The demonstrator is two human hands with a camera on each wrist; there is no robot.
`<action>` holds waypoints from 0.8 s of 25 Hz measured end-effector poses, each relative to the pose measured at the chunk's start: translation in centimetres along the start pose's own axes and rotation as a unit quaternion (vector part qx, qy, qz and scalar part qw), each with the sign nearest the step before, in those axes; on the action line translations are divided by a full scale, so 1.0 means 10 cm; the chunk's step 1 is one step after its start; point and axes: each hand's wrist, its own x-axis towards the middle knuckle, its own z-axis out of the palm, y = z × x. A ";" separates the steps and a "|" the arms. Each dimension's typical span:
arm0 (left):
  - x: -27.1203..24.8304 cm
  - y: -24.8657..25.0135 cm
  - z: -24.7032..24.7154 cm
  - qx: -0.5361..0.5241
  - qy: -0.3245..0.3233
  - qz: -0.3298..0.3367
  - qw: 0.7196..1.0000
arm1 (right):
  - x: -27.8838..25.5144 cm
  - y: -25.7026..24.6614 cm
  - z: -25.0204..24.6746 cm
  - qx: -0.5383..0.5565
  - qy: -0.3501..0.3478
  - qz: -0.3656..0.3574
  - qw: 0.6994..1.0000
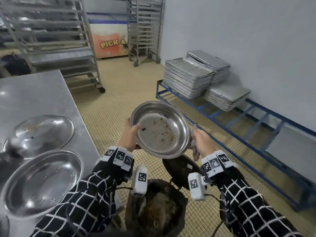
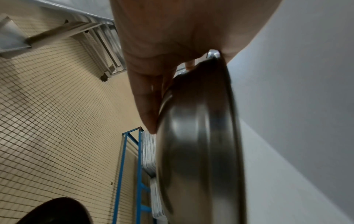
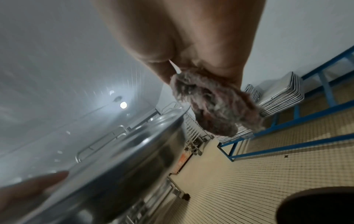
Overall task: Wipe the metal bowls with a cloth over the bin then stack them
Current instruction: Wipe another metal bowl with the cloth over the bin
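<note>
step: wiping crumbs from bowl (image 1: 160, 130) tilted over bin (image 1: 159, 207) | left hand (image 1: 130, 135) gripping rim | right hand (image 1: 203, 141) clutching cloth (image 3: 212, 106) beside bowl | advice: sweeping downward, keeping tilt toward bin

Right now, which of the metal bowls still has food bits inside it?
The bowl held up over the bin, gripped at its rim by the left hand: brown crumbs dot its bottom. The two bowls on the steel table lie upside down.

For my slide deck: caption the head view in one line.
Left hand tilts a crumb-speckled metal bowl above the bin while right hand holds a cloth.
</note>
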 end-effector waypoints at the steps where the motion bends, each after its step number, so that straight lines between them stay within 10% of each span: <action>1: 0.03 -0.04 0.03 0.021 0.004 0.010 1.000 | 0.00 0.07 0.01 -0.004 0.007 -0.012 1.000; 14: 0.20 0.05 0.14 0.102 -0.136 0.040 0.985 | 0.35 -0.16 0.48 -0.042 0.009 -0.223 0.974; 20: 0.35 0.03 0.10 0.100 -0.181 0.072 0.976 | 0.21 -0.22 0.75 -0.239 -0.121 -0.369 0.890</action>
